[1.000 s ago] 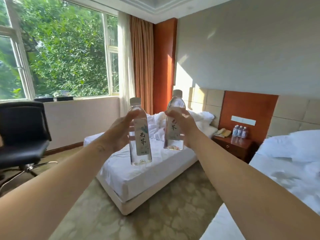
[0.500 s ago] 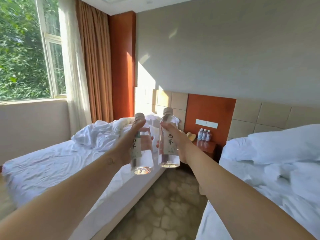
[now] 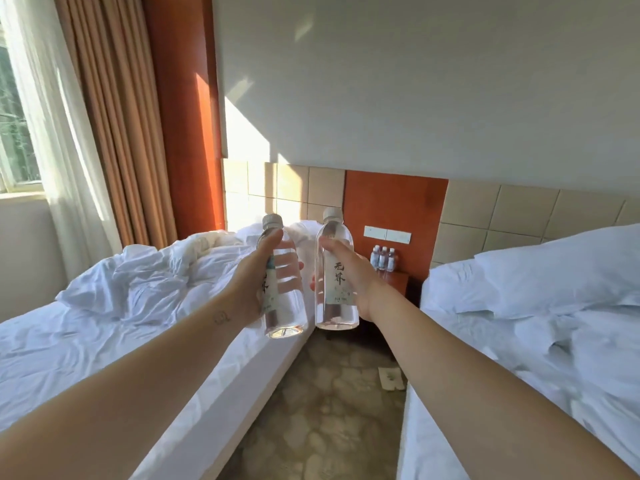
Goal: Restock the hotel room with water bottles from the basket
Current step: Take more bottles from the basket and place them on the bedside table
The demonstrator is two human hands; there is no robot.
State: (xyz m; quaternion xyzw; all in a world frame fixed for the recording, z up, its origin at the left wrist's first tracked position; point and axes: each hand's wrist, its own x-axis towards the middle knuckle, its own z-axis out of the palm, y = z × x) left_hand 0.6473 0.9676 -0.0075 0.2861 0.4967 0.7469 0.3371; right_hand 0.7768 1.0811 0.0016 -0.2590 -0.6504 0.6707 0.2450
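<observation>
Only the one head view here. Both arms were stretched out in front, each hand carrying a clear water bottle with a pale cap and a label with dark characters on it. The left hand had its grip clamped round the middle of the left bottle, thumb up near the neck and fingers showing through the plastic on the far side. That bottle leaned a bit, cap tipped to the left. The right hand had its grip wrapped round the right bottle from the right side, and that one stood pretty much upright. The two bottles were just beside each other with a thin gap between them, held up in the air over the aisle between the beds.

Straight behind them, against the orange wall panel, sat the desk with three small bottles lined up on it, right under a white switch plate. The left bed had rumpled white sheets, the right bed had a big pillow. There was patterned carpet in the aisle, with a scrap of paper lying by the right bed. Tan curtains hung at far left.
</observation>
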